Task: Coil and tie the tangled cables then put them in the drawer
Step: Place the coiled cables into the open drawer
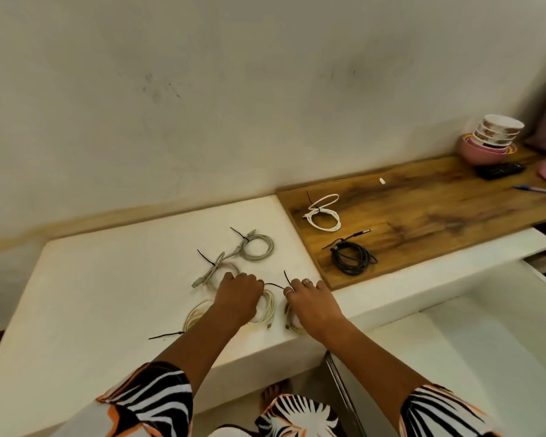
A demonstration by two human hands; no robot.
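**Both hands on a zip tie over the white counter**

On the white counter top (108, 279), near its front edge, both hands work close together. Left hand (238, 294) is knuckles-up, fingers curled under; right hand (309, 302) lies just beside it, fingers bent down, rings on two of them. A thin black zip tie (275, 284) runs between the two hands, one end at the left fingertips, the other rising as a short tail by the right index finger. Each hand appears to pinch its end, though the fingertips themselves are hidden under the knuckles.

Beneath the hands lie pale cream coiled cables (267, 307), partly covered by wrist and palm; another cream coil (196, 313) shows left of the left wrist, with a black tie tail (166, 335) sticking out toward the counter edge.

Behind the hands: two grey coiled cables, each tied with a black zip tie, one nearer (216, 269), one farther (257, 246), touching each other.

On the brown wooden board (438, 209) to the right: a white tied cable coil (323, 212) and a black tied cable coil (352, 257), well apart from the hands. Far end of the board holds a stack of bowls (489, 140), a black flat device (498, 170) and a blue pen (538, 189).

Open white drawer (470, 342) sits lower right, below the counter; no cable visible inside it.
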